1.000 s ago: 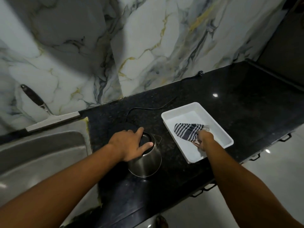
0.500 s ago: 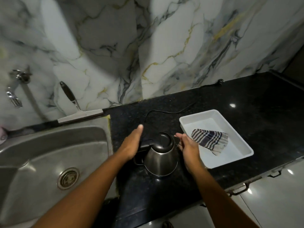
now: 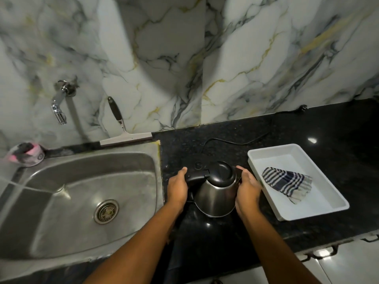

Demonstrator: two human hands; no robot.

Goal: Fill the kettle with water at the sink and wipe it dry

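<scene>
Here the kettle (image 3: pixel 215 191) stands on the black counter (image 3: pixel 287 140) near its front edge, between the sink (image 3: pixel 82 193) and the white tray (image 3: pixel 297 181), with its dark lid shut. The left hand (image 3: pixel 177 188) is curled around the black handle on the sink side; the right hand (image 3: pixel 247 188) is pressed flat against the steel body near the spout, fingers partly bent, steadying rather than gripping. A striped cloth (image 3: pixel 287 181) lies folded in the tray, untouched. A black cord (image 3: pixel 235 141) runs along the counter behind the kettle toward the wall; whether the kettle sits on a base I cannot tell. If it does, lifting at a slant could drag the base or cord toward the sink's edge. The shut lid would also block filling under the tap (image 3: pixel 59 107). A small round mark shows behind the handle, too small to read; no other writing is legible.
</scene>
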